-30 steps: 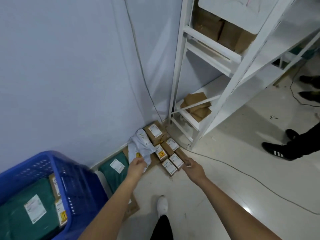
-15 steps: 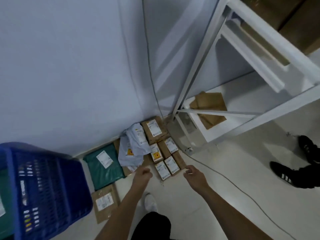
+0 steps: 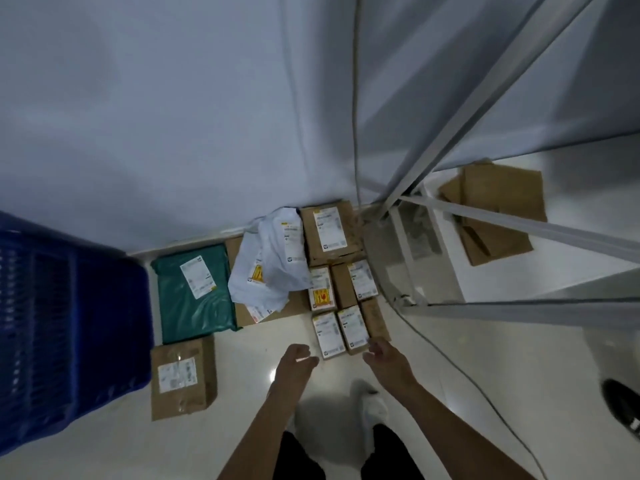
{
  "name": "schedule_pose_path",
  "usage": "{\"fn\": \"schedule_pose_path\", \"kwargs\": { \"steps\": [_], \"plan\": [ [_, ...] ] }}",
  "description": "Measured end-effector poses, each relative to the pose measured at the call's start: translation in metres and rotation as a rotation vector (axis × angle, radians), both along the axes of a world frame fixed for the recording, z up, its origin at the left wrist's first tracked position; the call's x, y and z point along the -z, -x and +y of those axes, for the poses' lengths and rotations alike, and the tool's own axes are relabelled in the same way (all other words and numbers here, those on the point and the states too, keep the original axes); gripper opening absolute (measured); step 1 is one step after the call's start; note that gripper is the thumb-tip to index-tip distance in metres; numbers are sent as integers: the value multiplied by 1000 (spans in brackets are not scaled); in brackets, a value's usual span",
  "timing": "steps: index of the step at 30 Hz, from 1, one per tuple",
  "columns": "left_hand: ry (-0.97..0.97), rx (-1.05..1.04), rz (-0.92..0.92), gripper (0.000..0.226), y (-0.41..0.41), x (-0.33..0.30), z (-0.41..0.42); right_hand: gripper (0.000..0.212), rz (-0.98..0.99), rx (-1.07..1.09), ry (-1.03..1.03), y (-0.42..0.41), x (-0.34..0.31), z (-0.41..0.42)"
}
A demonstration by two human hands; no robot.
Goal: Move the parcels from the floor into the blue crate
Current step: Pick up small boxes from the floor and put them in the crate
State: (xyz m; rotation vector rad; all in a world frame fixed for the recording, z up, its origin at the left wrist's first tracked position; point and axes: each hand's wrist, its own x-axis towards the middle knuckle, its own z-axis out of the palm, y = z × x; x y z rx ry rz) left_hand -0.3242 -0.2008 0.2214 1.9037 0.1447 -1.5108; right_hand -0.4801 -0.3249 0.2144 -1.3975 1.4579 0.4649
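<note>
two small labelled boxes [image 3: 341, 334] lie side by side just ahead, between the left hand [image 3: 294, 363] and right hand [image 3: 384, 356], long axes pointing away; both hands loosely curled, holding nothing.

Both bare forearms reach toward 12 o'clock. The left hand [image 3: 294, 360] and right hand [image 3: 385, 355] hang loosely curled, holding nothing.

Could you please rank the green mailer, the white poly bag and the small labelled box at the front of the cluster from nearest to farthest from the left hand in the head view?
From the left hand:
1. Small labelled box, just right of it.
2. White poly bag, beyond it by the wall.
3. Green mailer, off left beside the blue crate.
</note>
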Motion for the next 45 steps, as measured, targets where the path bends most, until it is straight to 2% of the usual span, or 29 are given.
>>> {"fn": "schedule_pose_path", "kwargs": {
  "steps": [5,11,13,16,18,20,23,26,28,31,33,37,41,45],
  "plan": [
    [-59,-40,-62,40,-6,120,-32,46,-38,-125,38,-25,126,-34],
    [-8,54,-178,49,-32,259,-75,43,-191,-90,107,-79,265,-63],
    [13,93,-211,40,-34,283,-82,50,-206,-72,88,-83,304,-58],
    [209,100,-173,14,-27,303,-83,52,-203,-39,44,-80,332,-47],
    [284,22,-56,24,-18,309,-76,46,-201,4,43,-71,339,-40],
    [221,-84,21,25,-6,304,-66,45,-167,61,72,-58,337,-33],
    [59,-207,37,22,22,279,-45,47,-103,106,125,-34,309,-20],
    [-27,-222,-4,23,43,238,-24,33,-99,147,128,-16,248,-5],
    [-13,-244,-50,25,51,210,-14,34,-125,173,111,-8,208,1],
    [39,-376,-6,27,59,164,-8,29,-166,244,118,-10,152,0],
    [52,-421,-42,30,53,97,-14,30,-192,263,111,-14,110,-3],
    [54,-450,-189,9,44,-16,-4,25,-301,160,55,-25,11,-3],
    [90,-523,-215,17,37,-103,30,23,-412,32,33,-46,-88,15],
    [187,-526,-199,10,27,-179,77,14,-466,-57,82,-67,-167,50]
  ]
}}
